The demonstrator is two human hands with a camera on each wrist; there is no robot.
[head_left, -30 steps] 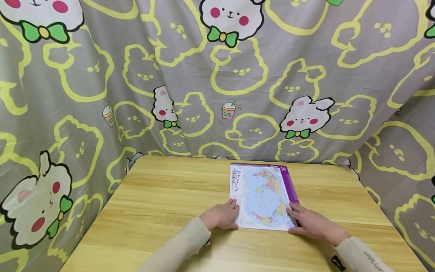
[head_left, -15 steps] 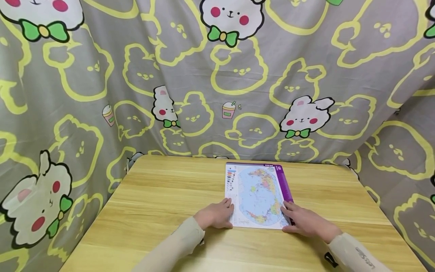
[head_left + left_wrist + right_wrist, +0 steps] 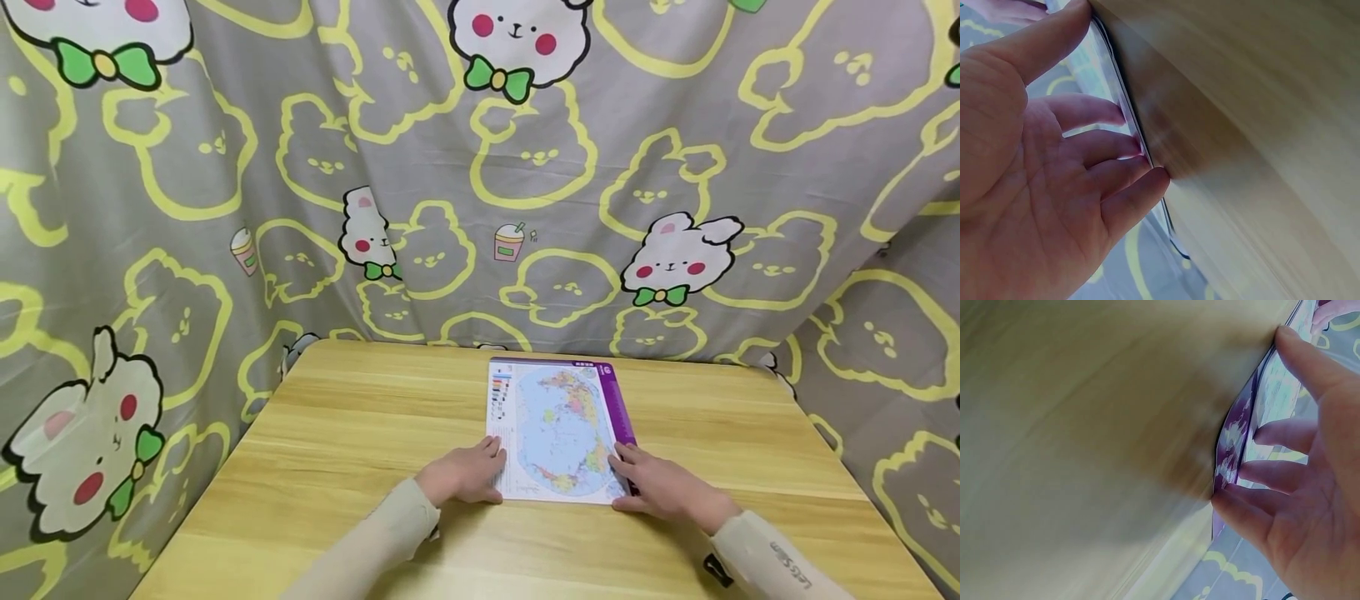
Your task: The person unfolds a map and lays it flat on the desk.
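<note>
Wooden tabletop (image 3: 337, 433) — map (image 3: 561, 433) between hands (image 3: 467, 473)

World map (image 3: 562, 437) had pale-blue oceans, land patches in yellow, orange, pink and green, white margins. Purple band (image 3: 617, 408) ran along its right side, with whitish blotches in the right wrist view. Tabletop (image 3: 360, 425) was yellow-tan with streaky brown wood grain. Curtain (image 3: 420, 167) was grey, printed with yellow outline animals, white black-edged bunnies (image 3: 678, 250) with red cheeks, green bow ties (image 3: 660, 296) with yellow centres, and pink cups (image 3: 509, 242) with green labels. Sleeves (image 3: 367, 533) were beige, the right one dark-lettered.
</note>
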